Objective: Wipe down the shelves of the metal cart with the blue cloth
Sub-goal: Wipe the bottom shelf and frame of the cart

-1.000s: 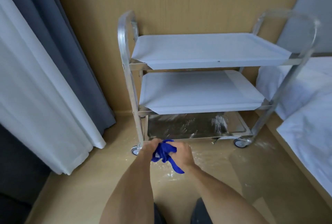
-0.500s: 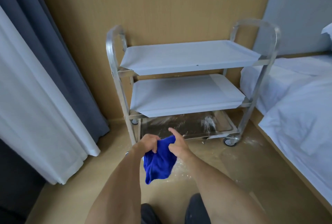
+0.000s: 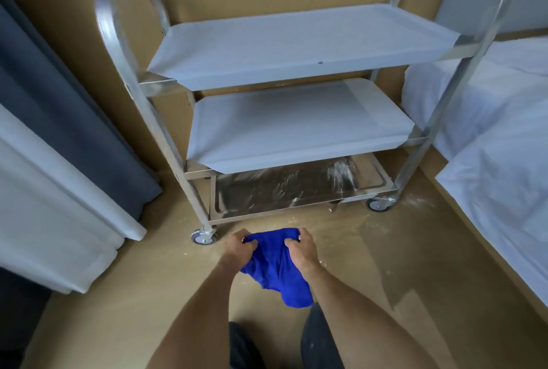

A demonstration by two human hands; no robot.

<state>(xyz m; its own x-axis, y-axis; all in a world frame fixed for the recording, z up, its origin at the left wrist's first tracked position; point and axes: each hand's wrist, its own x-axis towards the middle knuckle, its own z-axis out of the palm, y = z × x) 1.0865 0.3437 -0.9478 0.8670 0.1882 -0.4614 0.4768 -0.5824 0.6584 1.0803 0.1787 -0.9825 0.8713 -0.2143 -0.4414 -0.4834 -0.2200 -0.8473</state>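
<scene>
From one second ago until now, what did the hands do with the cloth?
The left hand and right hand spread the bunched blue cloth open; each now grips a top corner and it hangs between them. The metal cart stays untouched, white powder still on its bottom shelf.

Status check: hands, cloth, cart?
Both hands, left and right, grip blue cloth, held clear of cart. White residue on bottom shelf. Nothing blocking.
</scene>
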